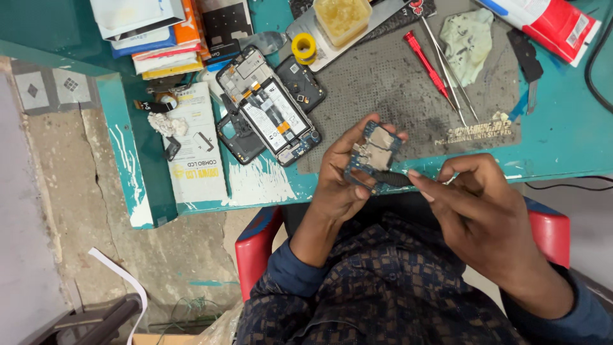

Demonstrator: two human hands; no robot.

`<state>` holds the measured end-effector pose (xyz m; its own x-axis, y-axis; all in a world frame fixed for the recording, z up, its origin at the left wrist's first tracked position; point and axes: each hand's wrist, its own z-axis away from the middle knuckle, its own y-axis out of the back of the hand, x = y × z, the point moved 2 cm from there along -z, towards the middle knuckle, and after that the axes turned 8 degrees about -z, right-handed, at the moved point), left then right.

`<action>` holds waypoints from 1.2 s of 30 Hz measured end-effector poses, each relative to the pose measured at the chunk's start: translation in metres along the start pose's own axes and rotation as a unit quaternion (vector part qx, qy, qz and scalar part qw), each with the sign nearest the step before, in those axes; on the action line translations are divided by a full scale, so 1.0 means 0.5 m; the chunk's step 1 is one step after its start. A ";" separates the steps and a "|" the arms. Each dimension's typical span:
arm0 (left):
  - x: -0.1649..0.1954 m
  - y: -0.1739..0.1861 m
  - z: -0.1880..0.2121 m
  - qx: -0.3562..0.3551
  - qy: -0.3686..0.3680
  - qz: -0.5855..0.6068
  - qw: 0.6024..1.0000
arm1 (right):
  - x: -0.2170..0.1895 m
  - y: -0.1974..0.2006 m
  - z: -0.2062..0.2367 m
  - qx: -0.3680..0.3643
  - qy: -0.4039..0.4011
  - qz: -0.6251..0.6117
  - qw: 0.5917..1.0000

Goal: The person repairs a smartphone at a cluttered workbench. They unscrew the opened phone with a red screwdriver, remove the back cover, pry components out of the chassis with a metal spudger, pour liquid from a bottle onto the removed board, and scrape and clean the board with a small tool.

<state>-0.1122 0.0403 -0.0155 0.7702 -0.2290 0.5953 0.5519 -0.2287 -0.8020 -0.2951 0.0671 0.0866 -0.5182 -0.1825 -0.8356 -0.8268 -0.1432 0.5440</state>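
1. The left hand [341, 179] grips a blue circuit board [373, 153] by its edges, above the table's near edge.
2. The right hand [479, 204] pinches a dark tool [394, 179], whose tip touches the board's lower edge.
3. An opened phone [271, 108] lies on the table [562, 134], left of the hands.

Opened phone frame [271, 108], red screwdriver [426, 61], yellow solder spool [304, 48], stacked boxes [159, 32] on teal table [562, 134]

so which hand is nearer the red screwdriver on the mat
Left. The left hand holds the blue circuit board just below and left of the red screwdriver; the right hand sits lower, farther from it.
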 end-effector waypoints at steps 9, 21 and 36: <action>-0.008 -0.010 0.004 0.010 0.003 -0.017 1.000 | -0.011 -0.050 0.004 0.009 0.086 -0.098 0.991; 0.007 -0.011 -0.010 -0.001 -0.017 -0.054 0.998 | -0.039 -0.035 -0.031 0.003 0.037 -0.149 0.988; 0.004 0.025 -0.005 0.015 -0.069 0.057 0.996 | 0.011 -0.056 -0.012 0.060 -0.005 -0.080 0.995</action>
<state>-0.1048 0.0345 -0.0242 0.8640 -0.1196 0.4890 0.4658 -0.1788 -0.8666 -0.2734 0.0645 0.0671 -0.3788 -0.1573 -0.9120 -0.9191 -0.0520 0.3907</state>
